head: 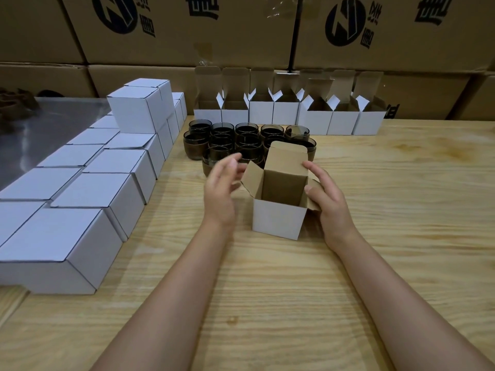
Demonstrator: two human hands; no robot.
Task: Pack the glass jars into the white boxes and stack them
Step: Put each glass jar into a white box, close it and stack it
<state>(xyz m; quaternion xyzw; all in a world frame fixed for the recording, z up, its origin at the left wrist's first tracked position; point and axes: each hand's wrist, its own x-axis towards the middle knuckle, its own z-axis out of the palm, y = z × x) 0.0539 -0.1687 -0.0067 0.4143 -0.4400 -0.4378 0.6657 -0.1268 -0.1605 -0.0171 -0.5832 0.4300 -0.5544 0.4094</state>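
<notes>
An open white box [278, 219] with a brown inside stands on the wooden table [267, 290] in front of me, its lid flap upright. My right hand [328, 195] holds its right side, thumb on the right flap and fingers behind the lid. My left hand [221, 190] hovers just left of the box with relaxed fingers, holding nothing. Behind the box stands a cluster of several dark glass jars [222, 135]. No jar is visible inside the box.
Closed white boxes [99, 188] lie in rows along the left, some stacked two high [134, 111]. A row of several open white boxes [289, 113] lines the back edge. Large brown cartons [187, 30] form a wall behind.
</notes>
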